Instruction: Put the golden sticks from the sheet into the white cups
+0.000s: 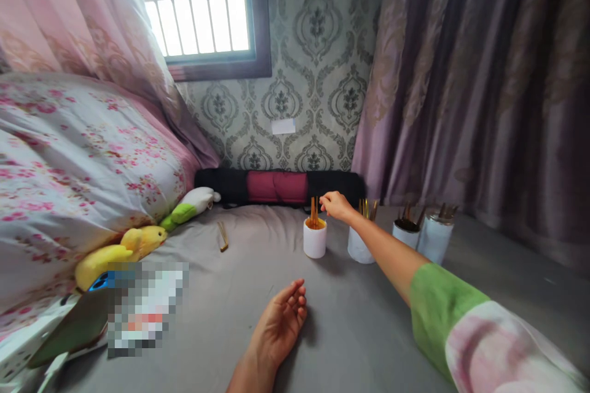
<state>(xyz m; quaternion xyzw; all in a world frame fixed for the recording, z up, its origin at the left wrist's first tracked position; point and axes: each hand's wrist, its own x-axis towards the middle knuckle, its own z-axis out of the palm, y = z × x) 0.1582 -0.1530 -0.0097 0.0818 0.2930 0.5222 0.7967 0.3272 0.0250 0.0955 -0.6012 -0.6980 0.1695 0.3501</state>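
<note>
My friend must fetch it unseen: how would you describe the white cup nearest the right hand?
Below the patterned wall lies a black-and-maroon roll. On the gray sheet before it, the white cup stands near the right hand, holding slim sticks. It is the leftmost of four stick-holding containers, with an orange-yellow interior.

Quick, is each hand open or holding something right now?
Left hand: open, loosely curled, nothing visibly held.
Right hand: beside upright sticks; grip cannot be told.
</note>
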